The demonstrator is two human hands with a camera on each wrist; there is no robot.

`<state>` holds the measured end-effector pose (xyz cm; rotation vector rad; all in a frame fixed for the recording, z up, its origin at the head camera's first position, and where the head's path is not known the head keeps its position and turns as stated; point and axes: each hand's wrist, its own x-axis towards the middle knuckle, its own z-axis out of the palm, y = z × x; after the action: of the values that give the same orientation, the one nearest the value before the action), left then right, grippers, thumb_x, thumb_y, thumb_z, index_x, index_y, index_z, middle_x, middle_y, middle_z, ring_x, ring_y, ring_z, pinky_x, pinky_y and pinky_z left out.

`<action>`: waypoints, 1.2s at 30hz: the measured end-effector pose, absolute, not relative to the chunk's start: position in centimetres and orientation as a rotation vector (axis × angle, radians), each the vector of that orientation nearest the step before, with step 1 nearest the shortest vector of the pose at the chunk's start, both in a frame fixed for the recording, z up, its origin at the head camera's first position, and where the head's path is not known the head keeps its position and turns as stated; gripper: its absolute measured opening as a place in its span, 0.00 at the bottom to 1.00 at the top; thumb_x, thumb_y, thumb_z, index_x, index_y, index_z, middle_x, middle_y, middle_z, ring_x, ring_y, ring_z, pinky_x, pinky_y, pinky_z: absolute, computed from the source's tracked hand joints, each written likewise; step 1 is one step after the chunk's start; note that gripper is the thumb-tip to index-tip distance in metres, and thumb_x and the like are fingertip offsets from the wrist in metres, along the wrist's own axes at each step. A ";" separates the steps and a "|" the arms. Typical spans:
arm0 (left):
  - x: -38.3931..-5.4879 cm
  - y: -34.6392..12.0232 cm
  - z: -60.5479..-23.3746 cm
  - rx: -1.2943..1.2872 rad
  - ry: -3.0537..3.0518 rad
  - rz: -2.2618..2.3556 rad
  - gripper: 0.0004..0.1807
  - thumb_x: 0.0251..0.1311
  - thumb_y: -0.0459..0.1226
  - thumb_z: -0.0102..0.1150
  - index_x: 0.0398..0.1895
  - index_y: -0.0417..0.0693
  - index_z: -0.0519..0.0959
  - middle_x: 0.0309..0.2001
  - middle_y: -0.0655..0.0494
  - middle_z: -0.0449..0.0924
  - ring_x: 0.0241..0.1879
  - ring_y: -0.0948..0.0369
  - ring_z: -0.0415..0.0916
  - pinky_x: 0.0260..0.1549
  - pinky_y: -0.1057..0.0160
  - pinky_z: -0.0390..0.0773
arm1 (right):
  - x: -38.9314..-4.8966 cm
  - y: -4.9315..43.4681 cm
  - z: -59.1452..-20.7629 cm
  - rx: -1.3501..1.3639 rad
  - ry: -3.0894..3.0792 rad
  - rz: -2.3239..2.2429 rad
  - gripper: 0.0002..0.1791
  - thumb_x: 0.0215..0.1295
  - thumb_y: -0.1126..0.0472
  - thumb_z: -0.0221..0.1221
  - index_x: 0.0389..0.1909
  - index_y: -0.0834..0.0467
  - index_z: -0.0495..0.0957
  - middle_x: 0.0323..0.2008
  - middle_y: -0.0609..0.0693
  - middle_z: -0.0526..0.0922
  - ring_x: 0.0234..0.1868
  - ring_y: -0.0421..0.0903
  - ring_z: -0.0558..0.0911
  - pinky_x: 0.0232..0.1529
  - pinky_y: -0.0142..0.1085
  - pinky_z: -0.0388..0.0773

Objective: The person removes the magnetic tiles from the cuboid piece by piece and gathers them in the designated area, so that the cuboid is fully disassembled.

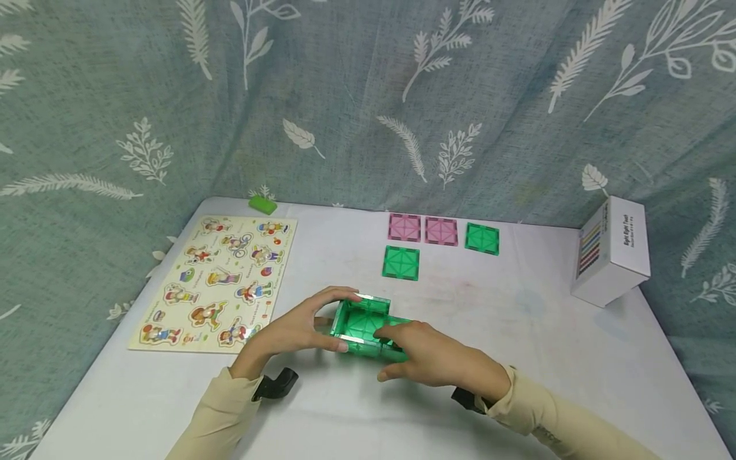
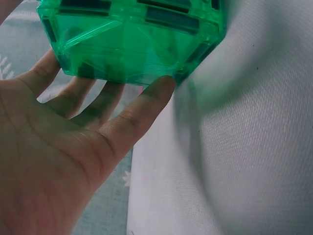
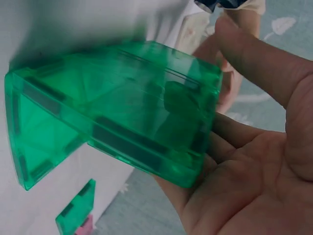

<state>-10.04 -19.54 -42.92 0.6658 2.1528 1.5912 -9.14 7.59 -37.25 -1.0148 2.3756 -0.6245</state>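
Several clear green magnetic tiles are joined into an open-topped box shape (image 1: 365, 322) near the middle of the table. My left hand (image 1: 296, 329) holds its left end, thumb at the near corner and forefinger at the far one. In the left wrist view the thumb tip touches the lower corner of the end tile (image 2: 122, 46). My right hand (image 1: 431, 351) reaches over the right part, fingers against the tiles. In the right wrist view that thumb stands apart from the green tiles (image 3: 132, 107), and the fingertips are partly hidden behind them.
Beyond the hands lie two pink tiles (image 1: 405, 227) and two loose green tiles (image 1: 400, 263). At left is a picture puzzle board (image 1: 230, 255), with a green block (image 1: 262, 204) behind it. A white box (image 1: 612, 252) stands at right. A leaf-patterned curtain (image 1: 356, 96) hangs behind.
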 end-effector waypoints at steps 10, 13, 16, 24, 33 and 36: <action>-10.2 -19.6 -42.8 0.657 2.165 1.589 0.40 0.52 0.37 0.76 0.70 0.50 0.68 0.78 0.47 0.55 0.77 0.45 0.52 0.65 0.35 0.71 | -9.4 7.0 -38.3 -1.129 2.468 -0.561 0.11 0.63 0.62 0.68 0.45 0.60 0.84 0.39 0.47 0.88 0.38 0.40 0.83 0.40 0.33 0.80; -10.2 -19.5 -42.9 0.660 2.167 1.585 0.38 0.53 0.37 0.76 0.68 0.47 0.71 0.78 0.46 0.55 0.76 0.45 0.53 0.64 0.35 0.72 | -9.3 6.9 -38.5 -1.131 2.487 -0.533 0.07 0.62 0.63 0.68 0.40 0.59 0.84 0.34 0.46 0.87 0.32 0.37 0.80 0.34 0.31 0.77; -10.2 -19.5 -42.8 0.645 2.188 1.566 0.31 0.52 0.37 0.76 0.61 0.46 0.77 0.77 0.48 0.56 0.75 0.44 0.55 0.63 0.36 0.73 | -9.3 6.8 -38.6 -1.139 2.494 -0.526 0.05 0.62 0.63 0.68 0.37 0.59 0.84 0.30 0.45 0.86 0.28 0.34 0.76 0.30 0.29 0.74; -10.1 -19.5 -42.8 0.618 2.251 1.523 0.12 0.52 0.39 0.76 0.39 0.52 0.85 0.76 0.51 0.59 0.73 0.41 0.59 0.60 0.30 0.70 | -9.4 7.0 -39.0 -1.156 2.488 -0.611 0.03 0.64 0.64 0.66 0.31 0.58 0.82 0.24 0.44 0.81 0.25 0.33 0.70 0.28 0.27 0.70; -10.2 -19.6 -43.0 0.636 2.240 1.544 0.08 0.52 0.40 0.76 0.33 0.57 0.86 0.75 0.50 0.60 0.73 0.40 0.60 0.60 0.27 0.68 | -9.5 7.2 -39.4 -1.146 2.460 -0.667 0.03 0.66 0.64 0.64 0.34 0.60 0.83 0.26 0.48 0.84 0.25 0.33 0.70 0.29 0.26 0.70; -10.2 -19.7 -43.1 0.643 2.237 1.551 0.07 0.51 0.40 0.76 0.34 0.57 0.87 0.75 0.51 0.60 0.73 0.40 0.60 0.61 0.28 0.68 | -9.5 7.2 -39.4 -1.145 2.448 -0.680 0.02 0.66 0.65 0.63 0.34 0.59 0.83 0.26 0.49 0.84 0.25 0.32 0.70 0.28 0.26 0.70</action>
<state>-10.20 -19.67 -43.09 0.6434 2.2365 1.5507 -9.55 7.25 -39.41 -1.1448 2.4477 -0.6797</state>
